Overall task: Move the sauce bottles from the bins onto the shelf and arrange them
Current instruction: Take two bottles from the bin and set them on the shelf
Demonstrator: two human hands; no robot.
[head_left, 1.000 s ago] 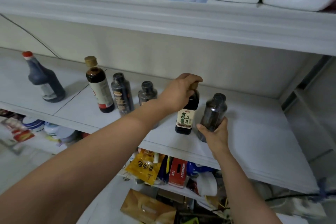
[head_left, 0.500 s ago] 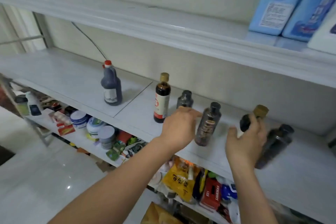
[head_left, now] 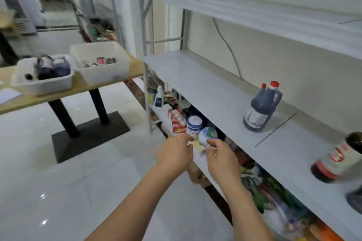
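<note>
A dark jug with red caps (head_left: 261, 107) stands on the white shelf (head_left: 205, 88). A dark bottle with a red-and-white label (head_left: 338, 159) stands at the right edge, and part of another dark bottle (head_left: 355, 199) shows below it. Two white bins sit on a wooden table (head_left: 78, 88) at the left: the near bin (head_left: 44, 82) holds dark bottles, the far bin (head_left: 101, 64) holds small items. My left hand (head_left: 174, 154) and my right hand (head_left: 221, 159) hang side by side in front of the shelf, fingers loosely curled, holding nothing.
A lower shelf (head_left: 176, 121) is packed with tubs, cartons and packets. The table stands on black legs with a black base plate (head_left: 88, 135) on the glossy tiled floor. A higher shelf (head_left: 254, 15) runs overhead. A grey cable (head_left: 227, 45) hangs down the back wall.
My view has swung left from the row of bottles toward the table and bins. Both hands have let go of the bottles and drawn back off the shelf, now empty.
</note>
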